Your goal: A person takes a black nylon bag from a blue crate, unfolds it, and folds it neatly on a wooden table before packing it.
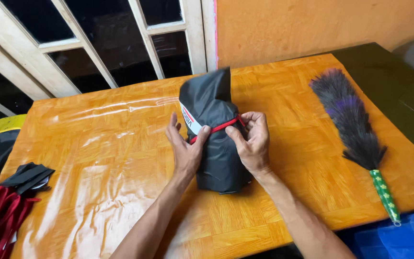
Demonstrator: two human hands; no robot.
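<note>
1. Nearest the camera, both forearms reach up from the lower edge toward the rolled dark grey bundle point(214, 139), the landmark for all else; it lies near the middle of the orange parquet-patterned table point(120, 192).
2. The left hand point(184, 148) presses flat against the bundle's left flank, fingers together, its thumb hooked over the red cord point(216, 128) that crosses the roll.
3. The right hand point(252, 141) sits on the bundle's right flank, fingertips pinching the cord where it wraps round the side.
4. The bundle looks like thin, slick fabric: light, soft, and likely to spring loose or slip if squeezed unevenly. The firmest hold seems to be round its waist, either side of the cord.
5. Left of the bundle, at the table's edge, lies a red and black bag point(5, 211).
6. Right of the bundle lies a feather duster point(353, 124) with a green handle, well apart from it.
7. Beyond the bundle stand a white-framed window point(97, 52) and an orange wall point(312, 24).
</note>
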